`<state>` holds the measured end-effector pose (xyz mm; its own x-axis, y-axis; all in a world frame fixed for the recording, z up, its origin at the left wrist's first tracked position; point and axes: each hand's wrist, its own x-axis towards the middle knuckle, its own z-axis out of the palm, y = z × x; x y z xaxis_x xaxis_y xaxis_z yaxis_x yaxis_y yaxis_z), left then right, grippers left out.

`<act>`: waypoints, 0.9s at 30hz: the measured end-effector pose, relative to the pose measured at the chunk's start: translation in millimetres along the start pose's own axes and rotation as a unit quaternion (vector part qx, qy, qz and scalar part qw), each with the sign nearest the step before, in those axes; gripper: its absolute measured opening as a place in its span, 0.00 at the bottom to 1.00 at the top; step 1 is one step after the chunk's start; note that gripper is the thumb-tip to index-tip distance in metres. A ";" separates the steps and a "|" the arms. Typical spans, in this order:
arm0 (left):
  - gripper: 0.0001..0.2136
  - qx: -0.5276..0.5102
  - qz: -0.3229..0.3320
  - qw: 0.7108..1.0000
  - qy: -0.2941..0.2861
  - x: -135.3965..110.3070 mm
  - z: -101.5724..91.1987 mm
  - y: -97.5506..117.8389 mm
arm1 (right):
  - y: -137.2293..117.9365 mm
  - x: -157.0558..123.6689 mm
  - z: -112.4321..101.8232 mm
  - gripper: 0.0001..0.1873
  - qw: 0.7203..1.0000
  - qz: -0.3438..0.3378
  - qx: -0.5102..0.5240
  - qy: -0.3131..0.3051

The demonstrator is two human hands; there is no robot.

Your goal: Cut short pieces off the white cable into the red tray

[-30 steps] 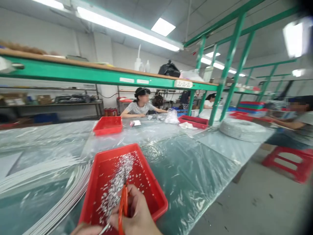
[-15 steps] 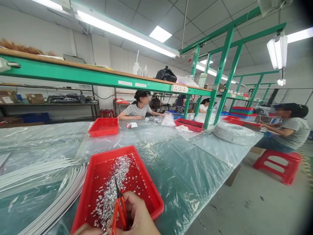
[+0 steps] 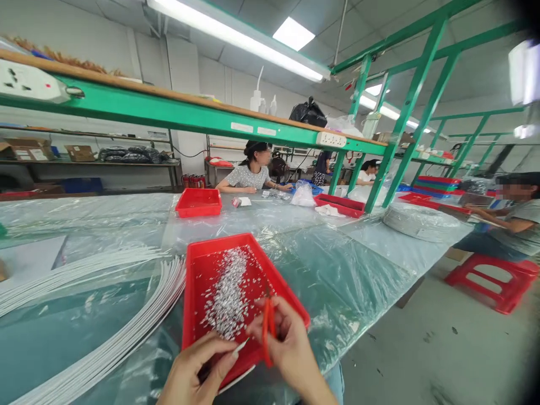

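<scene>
My right hand (image 3: 291, 354) grips small red-handled scissors (image 3: 266, 332) over the near edge of a red tray (image 3: 198, 264). My left hand (image 3: 198, 368) pinches the end of a thin white tube (image 3: 241, 347), whose tip points at the scissors' blades. Several short white cut pieces (image 3: 228, 292) lie heaped in the tray. A bundle of long white tubes (image 3: 105, 343) curves across the plastic-covered table to the left of the tray.
Clear plastic sheeting (image 3: 337, 270) covers the table. Farther back sit a second red tray (image 3: 198, 201), another red tray (image 3: 337, 203) and a white coil (image 3: 417, 219). People sit at the far side and at the right on a red stool (image 3: 498, 278). A green shelf frame (image 3: 177, 115) runs overhead.
The view has swung down and left, bringing both hands fully into sight. My left hand has come up with the tube end to the scissors, which have closed from spread handles.
</scene>
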<state>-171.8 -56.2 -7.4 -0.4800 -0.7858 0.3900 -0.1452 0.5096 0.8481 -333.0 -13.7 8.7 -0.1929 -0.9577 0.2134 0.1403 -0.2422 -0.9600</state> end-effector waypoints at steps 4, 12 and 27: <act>0.12 -0.143 -0.104 0.982 0.065 -10.0 -8.4 13.8 | 5.1 -14.1 -17.5 0.28 0.998 -0.030 -0.049 -0.025; 0.13 -0.076 -0.077 0.993 0.051 -9.7 -13.8 7.2 | -1.7 -42.9 -23.8 0.32 0.858 0.105 -0.442 -0.241; 0.06 -0.019 0.007 1.000 0.015 -5.3 -8.9 15.6 | -17.2 -13.4 -31.7 0.08 0.947 -0.061 -0.303 -0.085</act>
<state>-163.8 -47.2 7.0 -0.4551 -0.7893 0.4122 -0.1051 0.5073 0.8553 -363.6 8.2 16.6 -0.0057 -0.9519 0.3064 -0.4670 -0.2684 -0.8425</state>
